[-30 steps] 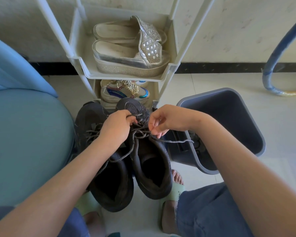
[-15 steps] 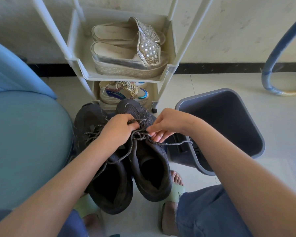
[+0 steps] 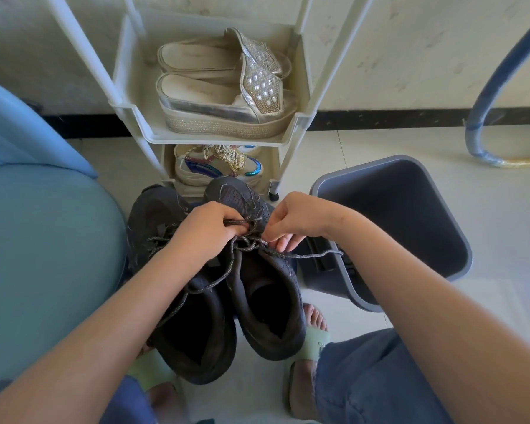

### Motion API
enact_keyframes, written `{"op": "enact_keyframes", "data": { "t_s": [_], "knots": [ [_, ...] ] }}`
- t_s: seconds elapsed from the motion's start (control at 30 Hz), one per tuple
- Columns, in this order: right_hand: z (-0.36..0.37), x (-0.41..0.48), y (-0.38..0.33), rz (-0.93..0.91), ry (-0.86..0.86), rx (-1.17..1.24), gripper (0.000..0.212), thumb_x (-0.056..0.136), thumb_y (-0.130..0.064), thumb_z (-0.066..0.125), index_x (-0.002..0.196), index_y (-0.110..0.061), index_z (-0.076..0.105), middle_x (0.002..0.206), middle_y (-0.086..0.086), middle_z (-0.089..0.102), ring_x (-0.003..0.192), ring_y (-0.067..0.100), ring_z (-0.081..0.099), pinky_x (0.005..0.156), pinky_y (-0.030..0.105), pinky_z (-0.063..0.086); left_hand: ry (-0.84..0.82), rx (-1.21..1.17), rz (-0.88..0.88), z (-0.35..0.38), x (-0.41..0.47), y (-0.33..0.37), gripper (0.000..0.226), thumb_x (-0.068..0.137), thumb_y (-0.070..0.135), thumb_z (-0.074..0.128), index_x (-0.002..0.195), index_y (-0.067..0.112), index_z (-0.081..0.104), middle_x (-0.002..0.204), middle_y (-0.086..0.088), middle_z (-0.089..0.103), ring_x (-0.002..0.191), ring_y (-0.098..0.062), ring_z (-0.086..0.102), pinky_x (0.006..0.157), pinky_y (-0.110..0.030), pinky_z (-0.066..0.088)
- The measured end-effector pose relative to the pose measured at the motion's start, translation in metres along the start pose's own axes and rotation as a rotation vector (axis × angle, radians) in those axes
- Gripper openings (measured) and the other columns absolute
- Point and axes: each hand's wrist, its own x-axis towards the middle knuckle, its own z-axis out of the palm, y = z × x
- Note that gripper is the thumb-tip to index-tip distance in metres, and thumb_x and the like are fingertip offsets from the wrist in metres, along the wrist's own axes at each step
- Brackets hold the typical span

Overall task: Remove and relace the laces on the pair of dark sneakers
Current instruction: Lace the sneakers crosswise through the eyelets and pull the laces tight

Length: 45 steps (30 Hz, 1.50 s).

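Little has shifted in the last half second. The left grip (image 3: pixel 208 231) stays curled around a loop of speckled grey lace (image 3: pixel 303 255) at the upper eyelets. The right grip (image 3: pixel 294 223) still pinches the lace crossing just beside it, its fingertips a shade lower than a second ago. The loose lace end keeps trailing from the right grip toward the bin (image 3: pixel 410 228).

The sneaker (image 3: pixel 266 301) lies directly under both grips, toe pointing away. It is dark charcoal knit mesh with perforated sides, a padded collar and a gaping mouth. The second sneaker (image 3: pixel 196 335) touches it on the left grip's side, beneath that forearm, with slack cord draped across it. Both sit on pale floor tiles, between feet in soft green slides (image 3: pixel 315 344).

Beyond the grips stands a cream plastic rack (image 3: pixel 300 123). It holds silver platform sandals (image 3: pixel 220 111) with studded straps, and below them a chunky trainer (image 3: pixel 217 166) with iridescent trim. The bin, past the right grip, is smooth slate plastic, squarish with rounded corners. Outside the left grip bulges a rounded blue upholstered seat (image 3: pixel 43 255).
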Motion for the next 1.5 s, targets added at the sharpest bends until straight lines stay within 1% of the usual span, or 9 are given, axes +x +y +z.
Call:
{"op": "enact_keyframes", "data": {
  "t_s": [0.13, 0.3, 0.47, 0.6, 0.77, 0.87, 0.97, 1.3, 1.5],
  "knots": [
    [-0.001, 0.0, 0.0, -0.061, 0.047, -0.035, 0.003, 0.087, -0.013, 0.067, 0.088, -0.01, 0.066, 0.087, 0.008, 0.069, 0.078, 0.017, 0.065, 0.081, 0.032, 0.058, 0.027, -0.038, -0.006, 0.003, 0.0, -0.001, 0.009, 0.09, 0.027, 0.062, 0.082, 0.024, 0.066, 0.075, 0.004, 0.061, 0.076, -0.015, 0.055, 0.06, -0.024, 0.036],
    [0.004, 0.003, -0.005, -0.233, 0.076, -0.151, 0.031, 0.084, -0.011, 0.068, 0.113, -0.02, 0.06, 0.111, -0.005, 0.055, 0.078, -0.004, 0.048, 0.071, 0.011, 0.036, 0.081, -0.019, -0.038, 0.016, 0.001, 0.0, 0.008, 0.095, 0.026, 0.054, 0.088, 0.024, 0.057, 0.096, -0.002, 0.051, 0.09, -0.019, 0.049, 0.075, -0.029, 0.033],
    [0.001, 0.003, -0.004, -0.179, 0.01, -0.183, 0.027, 0.089, -0.02, 0.064, 0.115, -0.025, 0.06, 0.118, 0.015, 0.057, 0.091, 0.025, 0.057, 0.084, 0.042, 0.05, 0.13, -0.102, -0.075, 0.018, 0.0, -0.001, 0.01, 0.094, 0.024, 0.055, 0.094, 0.018, 0.063, 0.095, -0.001, 0.054, 0.093, -0.021, 0.053, 0.077, -0.03, 0.035],
    [-0.001, 0.003, -0.003, -0.144, -0.014, -0.189, 0.034, 0.086, -0.022, 0.065, 0.119, -0.024, 0.057, 0.115, 0.01, 0.055, 0.091, 0.02, 0.054, 0.079, 0.03, 0.05, 0.131, -0.217, -0.104, 0.02, -0.003, 0.005, 0.013, 0.094, 0.024, 0.057, 0.097, 0.016, 0.066, 0.096, -0.002, 0.063, 0.094, -0.021, 0.057, 0.081, -0.035, 0.043],
    [-0.002, 0.003, -0.002, -0.103, -0.049, -0.175, 0.033, 0.087, -0.021, 0.063, 0.118, -0.026, 0.052, 0.119, 0.013, 0.054, 0.09, 0.018, 0.053, 0.084, 0.035, 0.054, 0.15, -0.377, -0.143, 0.023, -0.004, 0.006, 0.015, 0.094, 0.021, 0.056, 0.098, 0.011, 0.067, 0.096, -0.009, 0.067, 0.094, -0.028, 0.061, 0.089, -0.045, 0.048],
    [-0.003, 0.006, -0.001, -0.136, -0.056, -0.195, 0.027, 0.091, -0.023, 0.058, 0.117, -0.027, 0.052, 0.108, 0.016, 0.055, 0.081, 0.021, 0.048, 0.073, 0.034, 0.048, 0.198, -0.474, -0.173, 0.023, -0.004, 0.005, 0.016, 0.096, 0.02, 0.053, 0.097, 0.009, 0.066, 0.08, -0.003, 0.063, 0.078, -0.02, 0.058, 0.075, -0.033, 0.047],
    [-0.004, 0.004, 0.0, -0.115, -0.055, -0.205, 0.017, 0.099, -0.024, 0.043, 0.113, -0.029, 0.053, 0.104, 0.007, 0.053, 0.085, 0.021, 0.052, 0.079, 0.037, 0.052, 0.203, -0.598, -0.217, 0.021, -0.004, 0.004, 0.019, 0.097, 0.02, 0.051, 0.084, 0.011, 0.06, 0.058, 0.003, 0.043, 0.053, -0.012, 0.036, 0.053, -0.024, 0.03],
    [-0.002, 0.002, -0.003, -0.073, -0.028, -0.219, 0.025, 0.099, -0.012, 0.035, 0.11, -0.023, 0.053, 0.121, 0.011, 0.053, 0.092, 0.021, 0.055, 0.086, 0.039, 0.056, 0.208, -0.758, -0.344, 0.018, -0.003, 0.003, 0.022, 0.099, 0.017, 0.047, 0.079, 0.01, 0.054, 0.057, -0.001, 0.034, 0.035, -0.005, 0.027, 0.035, -0.014, 0.022],
    [-0.002, 0.002, -0.004, -0.098, 0.023, -0.243, 0.026, 0.097, -0.009, 0.037, 0.104, -0.022, 0.058, 0.104, 0.005, 0.056, 0.081, 0.021, 0.059, 0.073, 0.031, 0.051, 0.186, -0.477, -0.174, 0.007, -0.005, 0.003, 0.02, 0.095, 0.024, 0.055, 0.082, 0.012, 0.062, 0.058, 0.002, 0.046, 0.055, -0.013, 0.039, 0.053, -0.027, 0.031]
  ]
}}
